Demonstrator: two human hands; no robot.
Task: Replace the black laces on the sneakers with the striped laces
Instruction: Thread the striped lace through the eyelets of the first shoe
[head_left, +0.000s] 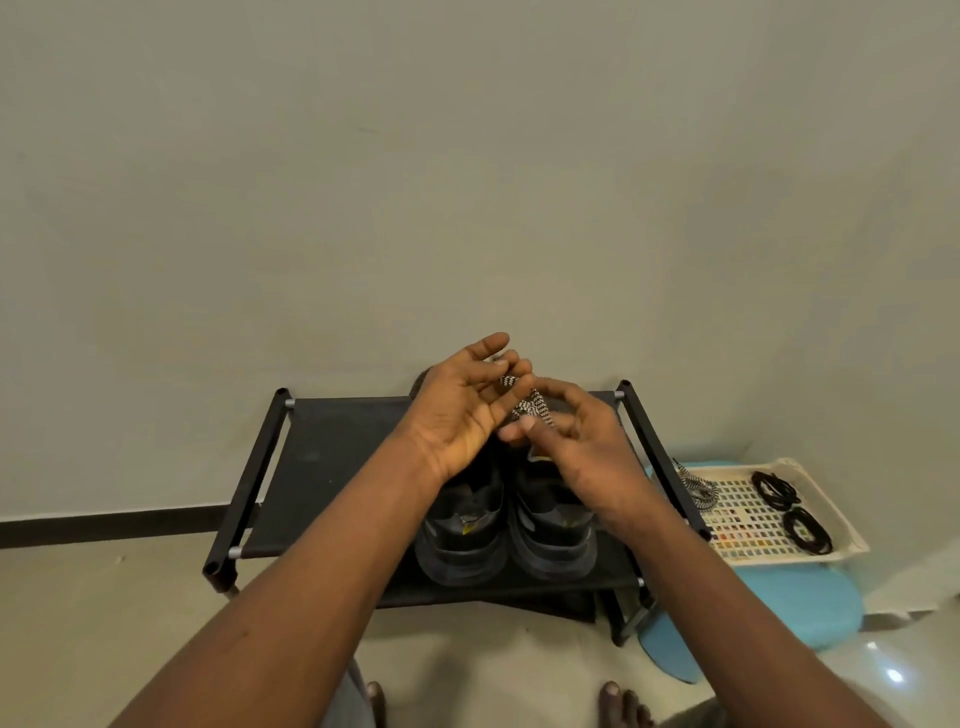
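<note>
With left hand (457, 415) and right hand (582, 447) close together, gripping striped lace (531, 404). Just above right-side sneaker (556, 540); right hand nearer.

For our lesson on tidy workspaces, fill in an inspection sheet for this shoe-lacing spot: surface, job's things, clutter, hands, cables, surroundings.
Surface: black shoe rack, fabric top.
Job's things: two sneakers side by side on the rack; striped lace above them; spare striped lace and two black lace coils in the tray.
Clutter: nothing seen.
Hands: left hand and right hand both hold the striped lace.
Cables: nothing seen.
Surroundings: plain wall, pale floor, blue seat under the tray.
</note>
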